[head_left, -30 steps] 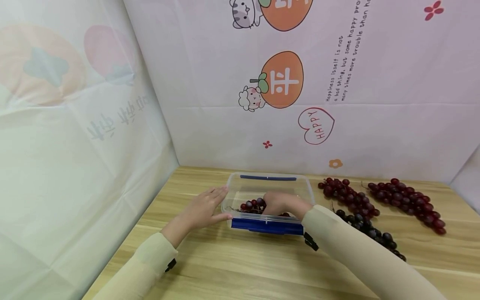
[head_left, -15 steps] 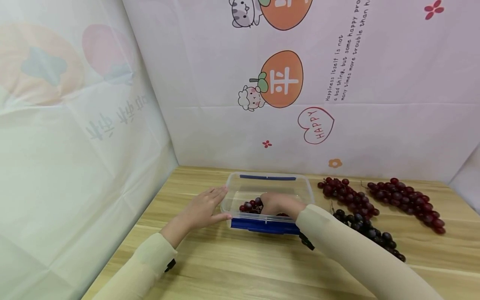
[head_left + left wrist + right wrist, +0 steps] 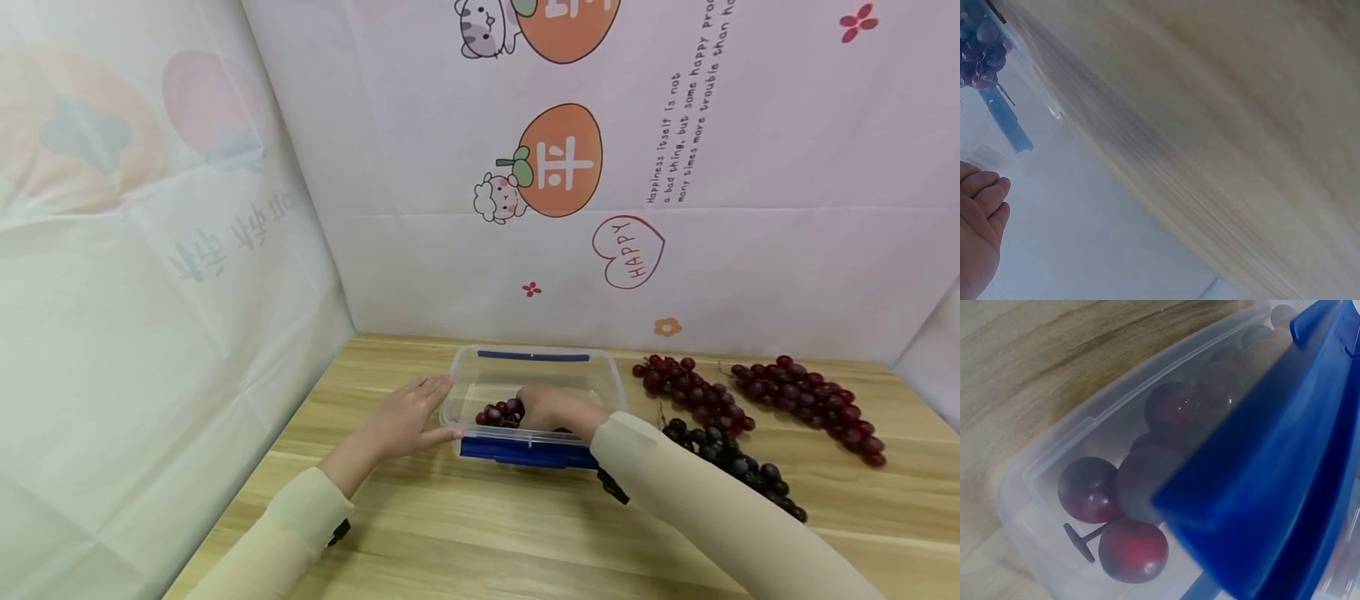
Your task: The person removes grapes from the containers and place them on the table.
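Note:
A clear plastic container with blue latches point(image 3: 525, 452) stands on the table, its top uncovered. Inside lies a bunch of dark red grapes point(image 3: 498, 413), seen through the wall in the right wrist view, a stem end point(image 3: 1079, 542) beside one grape point(image 3: 1133, 551). My right hand point(image 3: 553, 408) reaches over the front rim, its fingers bent down onto the bunch, fingertips hidden. My left hand point(image 3: 405, 421) rests against the container's left side, fingers extended and thumb at the front corner. In the left wrist view the left hand point(image 3: 979, 231) shows at the lower left edge.
Two red grape bunches lie right of the container, one nearer point(image 3: 696, 393) and one farther right point(image 3: 810, 404). A black grape bunch point(image 3: 735, 462) lies before them, partly behind the right sleeve point(image 3: 697, 483). A printed cloth point(image 3: 450, 275) hangs behind the wooden table point(image 3: 465, 533).
My right hand has shifted slightly left inside the container, and the grapes there have moved a little with it. The left hand stays in place.

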